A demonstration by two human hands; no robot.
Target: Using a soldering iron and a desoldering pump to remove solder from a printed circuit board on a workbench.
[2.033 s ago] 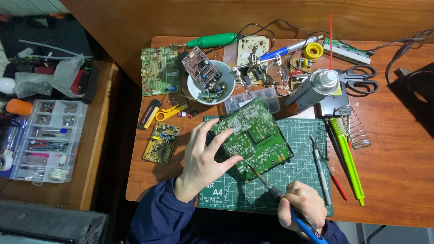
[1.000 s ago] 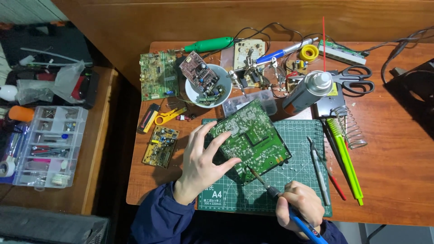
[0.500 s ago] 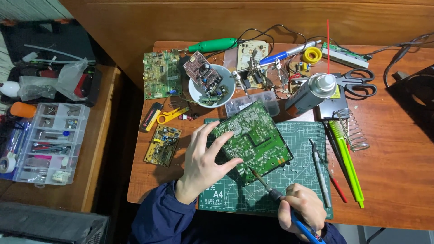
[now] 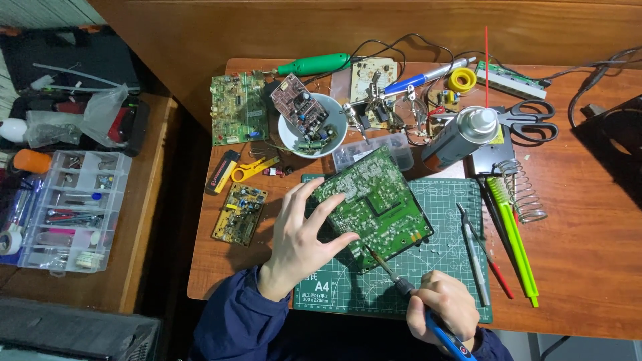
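Here the left hand (image 4: 304, 234) lies spread, fingers pressing the near-left edge of the green circuit board (image 4: 374, 207), probably to steady it solder-side up on the green cutting mat (image 4: 441, 294) at the near middle of the wooden worktop (image 4: 588, 254). The right hand (image 4: 445, 311) is closed pen-fashion around the blue-handled soldering iron (image 4: 401, 284), its slim metal tip resting at the board's near edge. Just beyond the board stand a white bowl (image 4: 332, 144) of components and a grey spray can (image 4: 461, 137).
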